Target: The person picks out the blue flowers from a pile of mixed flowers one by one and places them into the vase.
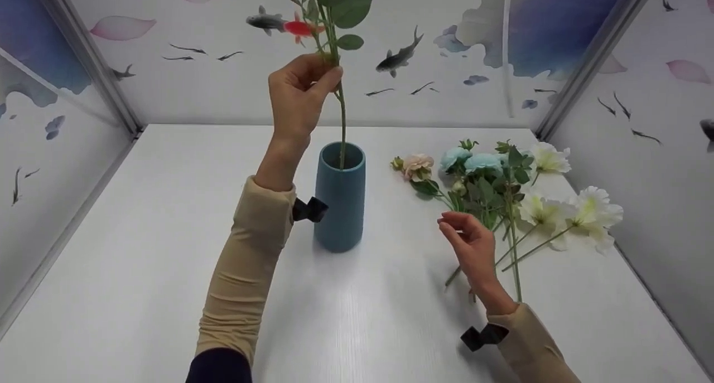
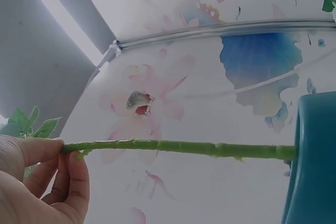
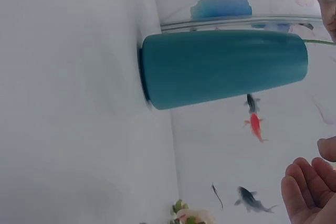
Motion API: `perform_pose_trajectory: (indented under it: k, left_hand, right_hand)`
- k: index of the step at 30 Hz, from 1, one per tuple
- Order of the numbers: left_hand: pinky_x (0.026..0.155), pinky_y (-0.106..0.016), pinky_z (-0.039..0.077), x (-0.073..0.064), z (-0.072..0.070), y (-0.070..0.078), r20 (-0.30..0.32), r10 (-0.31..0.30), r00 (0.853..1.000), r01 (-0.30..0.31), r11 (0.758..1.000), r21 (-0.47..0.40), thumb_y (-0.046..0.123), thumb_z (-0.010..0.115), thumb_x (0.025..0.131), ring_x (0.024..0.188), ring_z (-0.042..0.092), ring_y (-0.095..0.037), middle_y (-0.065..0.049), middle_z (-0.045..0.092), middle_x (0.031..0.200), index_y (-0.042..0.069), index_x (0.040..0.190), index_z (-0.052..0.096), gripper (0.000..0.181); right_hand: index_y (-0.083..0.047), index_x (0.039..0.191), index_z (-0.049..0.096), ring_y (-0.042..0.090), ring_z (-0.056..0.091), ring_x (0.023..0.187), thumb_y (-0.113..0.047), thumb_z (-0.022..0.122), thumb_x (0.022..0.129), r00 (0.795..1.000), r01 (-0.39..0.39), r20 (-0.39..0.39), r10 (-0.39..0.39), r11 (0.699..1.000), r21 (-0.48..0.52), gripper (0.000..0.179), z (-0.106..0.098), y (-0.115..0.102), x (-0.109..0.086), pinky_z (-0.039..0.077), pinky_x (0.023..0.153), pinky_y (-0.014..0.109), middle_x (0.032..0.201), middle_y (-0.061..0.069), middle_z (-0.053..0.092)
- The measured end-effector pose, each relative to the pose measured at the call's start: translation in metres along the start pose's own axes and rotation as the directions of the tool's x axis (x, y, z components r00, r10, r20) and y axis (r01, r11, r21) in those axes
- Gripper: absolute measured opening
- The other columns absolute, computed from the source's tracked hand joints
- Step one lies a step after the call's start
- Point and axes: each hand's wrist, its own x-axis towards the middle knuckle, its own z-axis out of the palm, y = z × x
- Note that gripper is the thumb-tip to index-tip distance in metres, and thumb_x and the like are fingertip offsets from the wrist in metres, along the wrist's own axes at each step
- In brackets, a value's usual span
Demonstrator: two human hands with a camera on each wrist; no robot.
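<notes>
My left hand (image 1: 301, 96) pinches the green stem (image 1: 343, 115) of a leafy artificial flower, high above a teal vase (image 1: 340, 204). The stem's lower end is inside the vase mouth; the flower head is cut off by the top of the head view. In the left wrist view, thumb and fingers grip the stem (image 2: 194, 149), which runs to the vase rim (image 2: 315, 156). My right hand (image 1: 474, 249) hovers to the right of the vase, fingers loosely bent and holding nothing. It is nearest to a pile of artificial flowers (image 1: 485, 193).
The pile on the right of the white table (image 1: 167, 232) has a pink flower (image 1: 417, 166), blue flowers (image 1: 482, 163) and white flowers (image 1: 594, 213), their stems pointing toward the front. Printed panels (image 1: 223, 93) enclose the table at the back and sides.
</notes>
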Motion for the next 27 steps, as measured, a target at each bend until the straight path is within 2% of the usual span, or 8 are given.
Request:
perform_pose_trajectory:
  k: [5, 13, 22, 27]
  left_hand:
    - [0.075, -0.030, 0.053, 0.000, -0.001, -0.007, -0.002, 0.017, 1.000, -0.017, 0.999, 0.034, -0.003, 0.064, 0.084, 0.074, 0.063, -0.021, -0.015, 0.067, 0.083, -0.004, 0.093, 0.070, 0.011]
    - [0.075, -0.030, 0.053, -0.005, -0.003, -0.020, -0.005, -0.004, 1.000, 0.004, 0.996, 0.084, -0.002, 0.065, 0.083, 0.074, 0.064, -0.019, -0.013, 0.068, 0.083, -0.004, 0.092, 0.070, 0.011]
    - [0.073, -0.028, 0.052, -0.016, -0.004, -0.038, 0.017, -0.034, 0.999, 0.031, 0.989, 0.142, -0.001, 0.066, 0.083, 0.076, 0.064, -0.018, -0.010, 0.068, 0.084, -0.004, 0.094, 0.070, 0.012]
    - [0.071, -0.027, 0.051, -0.023, -0.007, -0.044, 0.028, -0.029, 0.999, 0.024, 0.983, 0.184, 0.001, 0.067, 0.083, 0.077, 0.064, -0.017, -0.010, 0.069, 0.085, -0.004, 0.095, 0.070, 0.013]
  right_hand:
    - [0.014, 0.098, 0.063, 0.006, 0.062, 0.077, 0.006, 0.061, 0.086, 0.998, 0.013, -0.062, -0.015, 0.999, -0.036, 0.014, -0.019, 0.006, -0.001, 0.048, 0.065, 0.016, 0.087, 0.018, 0.066]
    - [0.012, 0.096, 0.065, 0.007, 0.060, 0.073, 0.003, 0.064, 0.085, 0.989, -0.054, -0.144, 0.035, 0.991, -0.126, 0.014, -0.044, 0.016, -0.005, 0.047, 0.064, 0.016, 0.083, 0.012, 0.065]
    - [0.011, 0.095, 0.065, 0.009, 0.060, 0.070, 0.002, 0.065, 0.085, 0.977, -0.116, -0.197, 0.084, 0.980, -0.161, 0.013, -0.056, 0.021, -0.009, 0.046, 0.062, 0.016, 0.079, 0.009, 0.065]
    - [0.012, 0.095, 0.065, 0.008, 0.060, 0.068, 0.001, 0.065, 0.085, 0.971, -0.134, -0.223, 0.088, 0.971, -0.198, 0.015, -0.059, 0.022, -0.008, 0.045, 0.061, 0.015, 0.078, 0.010, 0.065]
